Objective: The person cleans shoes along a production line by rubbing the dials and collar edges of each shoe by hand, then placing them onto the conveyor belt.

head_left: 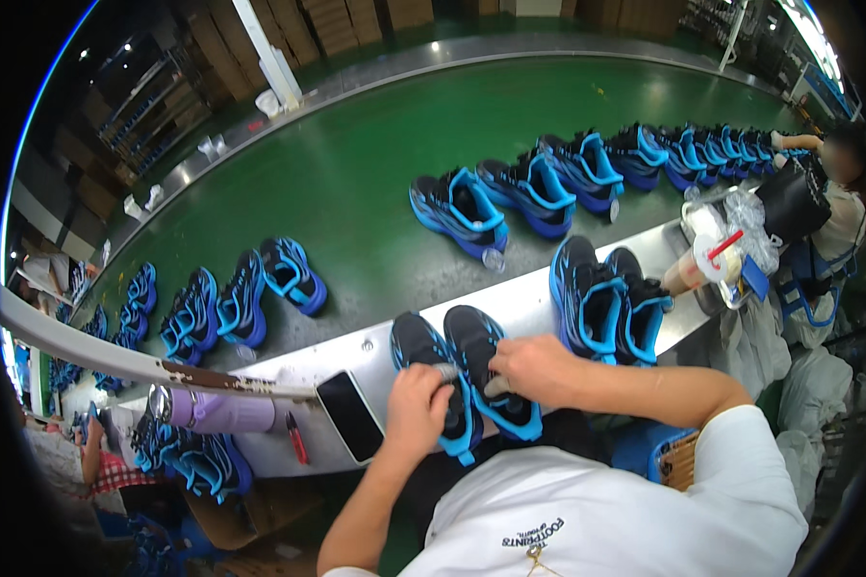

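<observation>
A pair of black and blue sneakers stands on the metal ledge right in front of me, toes pointing away. My left hand (420, 408) is closed at the tongue and collar of the left sneaker (415, 338). On the right sneaker (472, 332), my right hand (537, 371) has its fingers curled over the lacing. Greyish coverings or material show at the fingertips of both hands; I cannot make out which. Another pair of sneakers (587, 293) sits on the ledge to the right. A black-screened phone (351, 415) lies left of my left hand.
A red pen (296, 439) and a lilac bottle (219, 410) lie left of the phone. More sneakers (459, 210) line the green conveyor belt (356, 173). At right stands a tray with a drink cup (688, 272); a person (842, 202) works beyond. A curved metal bar (144, 348) crosses at left.
</observation>
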Motion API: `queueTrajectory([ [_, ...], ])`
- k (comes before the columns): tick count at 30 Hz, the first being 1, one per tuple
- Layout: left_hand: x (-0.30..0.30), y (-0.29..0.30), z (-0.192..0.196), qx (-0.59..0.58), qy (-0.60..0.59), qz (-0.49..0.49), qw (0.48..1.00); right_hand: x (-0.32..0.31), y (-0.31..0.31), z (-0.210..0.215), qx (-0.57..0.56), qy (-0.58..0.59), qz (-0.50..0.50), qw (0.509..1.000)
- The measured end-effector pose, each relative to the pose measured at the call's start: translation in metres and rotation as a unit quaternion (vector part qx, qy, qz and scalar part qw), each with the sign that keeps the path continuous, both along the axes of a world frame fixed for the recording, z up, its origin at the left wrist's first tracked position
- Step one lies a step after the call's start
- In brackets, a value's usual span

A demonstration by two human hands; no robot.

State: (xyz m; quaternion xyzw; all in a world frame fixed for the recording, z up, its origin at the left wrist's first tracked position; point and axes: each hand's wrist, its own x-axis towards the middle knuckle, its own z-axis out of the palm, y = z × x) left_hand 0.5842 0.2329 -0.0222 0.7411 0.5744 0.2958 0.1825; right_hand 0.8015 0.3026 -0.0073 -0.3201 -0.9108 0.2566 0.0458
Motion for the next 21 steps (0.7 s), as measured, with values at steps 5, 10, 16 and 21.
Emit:
queueTrajectory([
  [5,0.013,0.011,0.009,-0.085,-0.033,0.068,0.993,0.013,0.031,-0.013,-0.145,0.123,0.056,0.98],
  [10,0.004,0.009,0.008,-0.079,-0.032,0.002,0.996,0.005,0.011,-0.01,0.014,0.017,0.027,0.999],
  [16,0.004,0.008,0.013,-0.119,-0.031,-0.005,0.992,0.014,0.025,-0.015,-0.167,0.147,0.057,0.973],
  [21,0.033,-0.006,0.027,0.014,0.017,0.084,0.996,0.005,0.011,-0.013,-0.063,-0.002,-0.02,0.998],
])
